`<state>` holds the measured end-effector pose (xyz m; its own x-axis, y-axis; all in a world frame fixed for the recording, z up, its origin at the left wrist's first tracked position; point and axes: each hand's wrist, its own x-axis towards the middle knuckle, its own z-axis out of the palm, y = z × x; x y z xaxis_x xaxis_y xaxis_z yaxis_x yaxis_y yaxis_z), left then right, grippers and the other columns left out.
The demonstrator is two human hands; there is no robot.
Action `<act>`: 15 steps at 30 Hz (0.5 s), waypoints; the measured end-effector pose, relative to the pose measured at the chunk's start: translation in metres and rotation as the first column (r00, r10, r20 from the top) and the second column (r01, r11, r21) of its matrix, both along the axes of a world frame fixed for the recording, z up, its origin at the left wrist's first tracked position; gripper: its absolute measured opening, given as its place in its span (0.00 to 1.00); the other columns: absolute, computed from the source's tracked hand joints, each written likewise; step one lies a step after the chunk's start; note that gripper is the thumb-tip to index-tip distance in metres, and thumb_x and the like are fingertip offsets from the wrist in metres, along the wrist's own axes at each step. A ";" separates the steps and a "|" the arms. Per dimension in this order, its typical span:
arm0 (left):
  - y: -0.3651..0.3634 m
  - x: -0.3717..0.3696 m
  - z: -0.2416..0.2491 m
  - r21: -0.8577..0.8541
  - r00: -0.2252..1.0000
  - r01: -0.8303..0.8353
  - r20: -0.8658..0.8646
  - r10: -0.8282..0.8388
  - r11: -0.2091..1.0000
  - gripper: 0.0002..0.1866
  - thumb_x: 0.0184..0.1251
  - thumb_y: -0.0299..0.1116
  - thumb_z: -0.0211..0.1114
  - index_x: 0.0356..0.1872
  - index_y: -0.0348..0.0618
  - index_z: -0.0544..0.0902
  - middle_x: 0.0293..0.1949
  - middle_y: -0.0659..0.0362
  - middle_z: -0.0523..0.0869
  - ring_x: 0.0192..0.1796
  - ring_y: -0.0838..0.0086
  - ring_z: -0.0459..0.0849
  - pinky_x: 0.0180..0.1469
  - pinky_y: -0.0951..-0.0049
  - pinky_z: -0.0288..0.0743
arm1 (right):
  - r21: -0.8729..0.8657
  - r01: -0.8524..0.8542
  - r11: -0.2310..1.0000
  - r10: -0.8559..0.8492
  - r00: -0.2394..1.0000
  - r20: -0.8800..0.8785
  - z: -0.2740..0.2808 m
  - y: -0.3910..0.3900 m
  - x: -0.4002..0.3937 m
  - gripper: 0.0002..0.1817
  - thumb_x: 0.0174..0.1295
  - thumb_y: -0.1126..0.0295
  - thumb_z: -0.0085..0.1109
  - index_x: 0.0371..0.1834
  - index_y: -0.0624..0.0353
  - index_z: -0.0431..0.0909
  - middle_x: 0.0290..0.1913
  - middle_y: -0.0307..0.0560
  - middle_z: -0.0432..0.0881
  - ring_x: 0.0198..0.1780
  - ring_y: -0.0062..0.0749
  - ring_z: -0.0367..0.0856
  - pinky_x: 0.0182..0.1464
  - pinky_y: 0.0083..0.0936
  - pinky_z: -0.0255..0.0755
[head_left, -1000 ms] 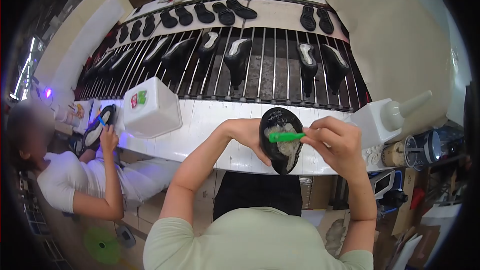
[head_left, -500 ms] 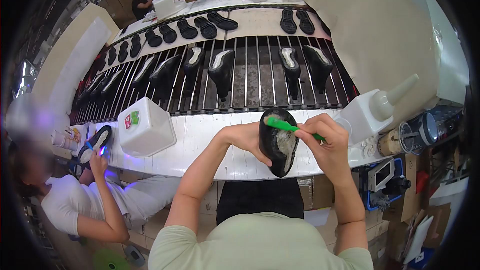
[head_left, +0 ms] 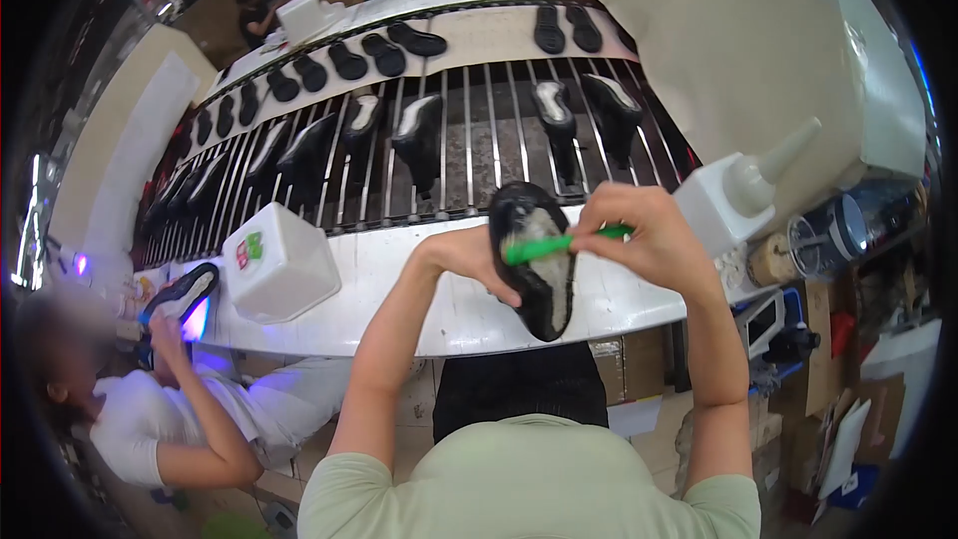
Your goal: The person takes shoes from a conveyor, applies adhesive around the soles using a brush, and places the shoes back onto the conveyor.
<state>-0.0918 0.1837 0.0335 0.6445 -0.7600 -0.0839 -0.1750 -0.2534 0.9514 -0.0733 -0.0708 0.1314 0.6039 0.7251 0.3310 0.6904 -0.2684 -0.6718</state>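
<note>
A black shoe upper (head_left: pixel 551 301) with a pale, whitish underside is held upright over the white table edge. My left hand (head_left: pixel 475 258) is closed around its left side, thumb on the lower part. Between the thumb and fingers of my right hand (head_left: pixel 631 230) is a green brush (head_left: pixel 544 248), its head touching the pale underside near the upper left edge. The bristles are too blurred to make out.
A white box-shaped container (head_left: pixel 284 269) stands left on the white table (head_left: pixel 429 299). A white bottle (head_left: pixel 723 202) with a long nozzle is at right. Beyond, a rod rack (head_left: pixel 482 140) carries several uppers, with soles behind. A co-worker (head_left: pixel 170 429) sits at left.
The green brush has moved down and left across the shoe's underside. The view has shifted, so the rack sits farther left. The seated co-worker's hand has moved on their shoe.
</note>
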 end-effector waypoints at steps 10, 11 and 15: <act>0.007 -0.068 -0.079 -0.152 0.734 -0.678 -0.178 0.655 0.719 0.44 0.30 0.30 0.86 0.57 0.33 0.74 0.53 0.54 0.81 0.56 0.67 0.78 0.62 0.66 0.70 | -0.288 0.822 0.491 -0.837 0.536 0.105 -0.110 -0.121 -0.035 0.07 0.54 0.72 0.66 0.30 0.64 0.81 0.32 0.53 0.82 0.34 0.48 0.82 0.38 0.38 0.74; 0.005 -0.071 -0.086 -0.176 0.694 -0.719 -0.233 0.682 0.672 0.43 0.30 0.30 0.86 0.55 0.33 0.76 0.51 0.55 0.82 0.55 0.68 0.80 0.61 0.67 0.71 | -0.317 0.836 0.449 -0.848 0.510 0.143 -0.117 -0.122 -0.034 0.07 0.54 0.72 0.65 0.30 0.64 0.80 0.32 0.54 0.82 0.35 0.48 0.82 0.39 0.40 0.74; -0.001 -0.076 -0.106 -0.356 0.568 -0.778 -0.042 0.822 0.518 0.39 0.36 0.38 0.84 0.52 0.33 0.76 0.48 0.56 0.82 0.51 0.69 0.81 0.57 0.69 0.73 | -0.383 0.860 0.338 -0.840 0.459 0.289 -0.136 -0.110 -0.029 0.07 0.52 0.71 0.66 0.29 0.64 0.81 0.30 0.55 0.83 0.36 0.51 0.82 0.39 0.41 0.74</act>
<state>-0.1678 0.1824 -0.0725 0.9795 0.1163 0.1647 -0.1596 -0.0518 0.9858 -0.1020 -0.1805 -0.0041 0.9747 -0.1215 0.1874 -0.0639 -0.9557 -0.2874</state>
